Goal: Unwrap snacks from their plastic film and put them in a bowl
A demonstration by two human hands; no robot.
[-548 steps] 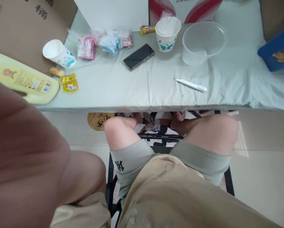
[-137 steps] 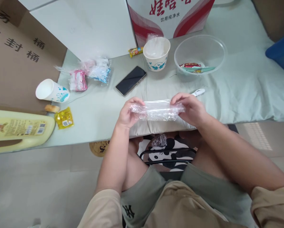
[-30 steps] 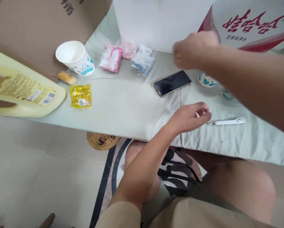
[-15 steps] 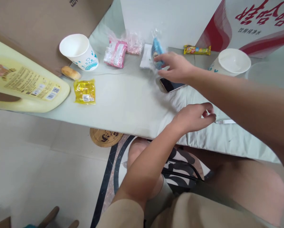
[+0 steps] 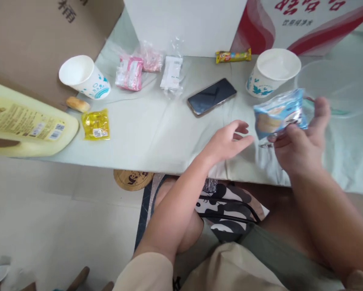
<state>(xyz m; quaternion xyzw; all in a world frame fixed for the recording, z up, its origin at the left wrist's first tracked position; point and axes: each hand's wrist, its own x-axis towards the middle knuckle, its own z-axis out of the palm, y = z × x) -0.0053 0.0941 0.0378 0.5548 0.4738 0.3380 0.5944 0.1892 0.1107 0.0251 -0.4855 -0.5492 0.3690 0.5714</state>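
Note:
My right hand (image 5: 302,145) grips a blue snack packet (image 5: 278,113) with a picture of food on it, held above the table's right part. To its left, my left hand (image 5: 228,141) is just over the cloth, fingers apart and slightly curled, holding nothing. A dark-screened phone (image 5: 212,97) lies beyond the left hand. Behind the packet stands a paper cup (image 5: 262,83) with blue leaf prints, upright. A clear plastic lid or bowl (image 5: 336,87), hard to make out, lies right of that cup, partly behind my right hand.
A yellow snack stick (image 5: 233,55), a white packet (image 5: 171,72) and pink packets (image 5: 129,73) lie along the back. Farther left are a tilted paper cup (image 5: 98,83), a small bread roll (image 5: 78,104), a yellow packet (image 5: 95,125) and a large yellow bottle (image 5: 32,121). Boxes (image 5: 187,24) stand behind.
My right hand has taken the blue packet from beside the white packet and carried it right, towards me. The phone is now uncovered. The view has shifted to the right.

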